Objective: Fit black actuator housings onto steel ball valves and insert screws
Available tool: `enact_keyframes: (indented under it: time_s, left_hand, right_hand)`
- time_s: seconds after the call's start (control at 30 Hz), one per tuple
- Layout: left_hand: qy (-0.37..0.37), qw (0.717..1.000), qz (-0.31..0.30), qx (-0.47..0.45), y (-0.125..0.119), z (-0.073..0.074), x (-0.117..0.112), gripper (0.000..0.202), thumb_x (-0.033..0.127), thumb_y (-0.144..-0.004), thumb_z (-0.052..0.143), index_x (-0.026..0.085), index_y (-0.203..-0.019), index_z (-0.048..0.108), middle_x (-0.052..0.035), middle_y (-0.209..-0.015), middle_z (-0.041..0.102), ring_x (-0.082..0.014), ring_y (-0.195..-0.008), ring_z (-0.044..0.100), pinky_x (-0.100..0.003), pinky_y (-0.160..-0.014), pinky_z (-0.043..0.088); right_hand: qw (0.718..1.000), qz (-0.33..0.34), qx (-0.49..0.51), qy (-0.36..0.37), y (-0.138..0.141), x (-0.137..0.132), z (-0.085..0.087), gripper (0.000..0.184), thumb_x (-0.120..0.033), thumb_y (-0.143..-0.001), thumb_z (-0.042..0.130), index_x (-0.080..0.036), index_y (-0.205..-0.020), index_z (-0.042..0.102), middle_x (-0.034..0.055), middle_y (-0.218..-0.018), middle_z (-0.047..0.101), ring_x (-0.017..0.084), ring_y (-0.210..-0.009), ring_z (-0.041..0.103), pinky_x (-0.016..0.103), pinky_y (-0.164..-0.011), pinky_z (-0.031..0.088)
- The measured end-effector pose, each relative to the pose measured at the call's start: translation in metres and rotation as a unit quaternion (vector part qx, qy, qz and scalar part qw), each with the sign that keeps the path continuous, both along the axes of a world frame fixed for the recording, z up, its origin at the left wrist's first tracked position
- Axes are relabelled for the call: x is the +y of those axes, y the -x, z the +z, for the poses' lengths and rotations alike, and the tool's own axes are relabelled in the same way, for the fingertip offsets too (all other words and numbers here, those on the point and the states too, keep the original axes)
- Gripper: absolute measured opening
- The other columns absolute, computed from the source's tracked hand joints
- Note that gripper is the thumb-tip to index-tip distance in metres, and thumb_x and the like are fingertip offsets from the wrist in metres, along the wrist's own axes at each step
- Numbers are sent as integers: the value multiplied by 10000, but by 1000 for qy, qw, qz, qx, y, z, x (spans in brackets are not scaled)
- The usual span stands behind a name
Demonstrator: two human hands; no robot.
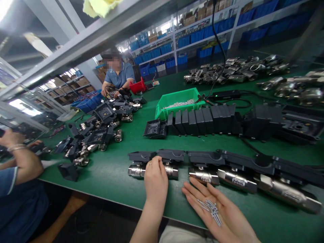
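Note:
My left hand [156, 179] is closed in a pinch at the edge of a black plastic housing [170, 155], above a metal valve body [172, 171]. What its fingertips hold, if anything, is hidden. Palm up and fingers stretched, my right hand [227, 216] carries a small heap of silver screws [213, 211]. Just beyond its fingertips lies another metal valve body [204, 175] with a black housing [205, 157] on top. Several such valves stand in a row along the green table [121, 189].
A green bin [162, 103] of small screws stands behind a row of black housings [202, 119]. Metal valve parts [235, 70] are heaped at the back right. Assembled units [101, 135] pile up at left. Two people [121, 74] sit nearby. A black cable [219, 44] hangs down.

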State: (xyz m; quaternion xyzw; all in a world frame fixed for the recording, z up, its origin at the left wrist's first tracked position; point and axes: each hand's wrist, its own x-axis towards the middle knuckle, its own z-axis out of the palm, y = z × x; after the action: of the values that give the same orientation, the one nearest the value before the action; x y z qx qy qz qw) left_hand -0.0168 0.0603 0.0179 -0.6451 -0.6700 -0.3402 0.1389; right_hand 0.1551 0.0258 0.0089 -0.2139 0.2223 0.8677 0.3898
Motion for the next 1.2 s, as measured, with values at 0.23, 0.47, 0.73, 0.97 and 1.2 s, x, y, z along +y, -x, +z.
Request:
enact_keyframes:
  time_s: [0.23, 0.47, 0.73, 0.97, 1.2]
  left_hand:
    - [7, 1000, 5, 16, -2, 0, -3, 255, 240, -941, 354, 143, -905, 587, -74, -780, 670, -189, -714, 642, -291, -647, 509]
    - [-13, 1000, -8, 27, 3, 0, 1, 345, 272, -948, 342, 107, -854, 630, -99, -773, 679, -203, -711, 636, -325, -663, 519]
    - [28, 978, -199, -58, -25, 9, -40, 178, 156, -893, 454, 165, -939, 626, -63, -871, 640, -182, -826, 570, -310, -742, 486]
    - [328, 903, -276, -17, -41, 22, -45, 114, 113, -791, 607, 190, -870, 639, -43, -885, 629, -218, -837, 534, -351, -733, 467]
    - [331, 905, -267, -23, -44, 30, -36, 100, 102, -801, 595, 170, -744, 642, -28, -814, 647, -196, -776, 551, -342, -729, 445]
  right_hand:
    - [998, 12, 21, -61, -2, 0, -5, 519, -182, -574, 874, -67, -1025, 645, 205, -1177, 517, 314, -1143, 467, 351, -980, 413]
    - [993, 22, 17, -115, -1, 2, -5, 514, -243, -627, 854, -46, -1049, 637, 189, -1208, 504, 303, -1181, 436, 339, -1016, 373]
    - [986, 8, 24, -167, -4, 0, -6, 465, -279, -719, 794, -37, -1078, 627, 187, -1199, 529, 261, -1133, 494, 312, -987, 383]
    - [978, -5, 18, -208, 1, -1, -8, 428, -282, -777, 745, -23, -1090, 610, 152, -1020, 624, 146, -838, 593, 200, -740, 466]
    - [982, -8, 18, -187, -1, -2, -4, 439, -239, -758, 754, -12, -1102, 601, 131, -952, 639, 131, -775, 590, 198, -735, 480]
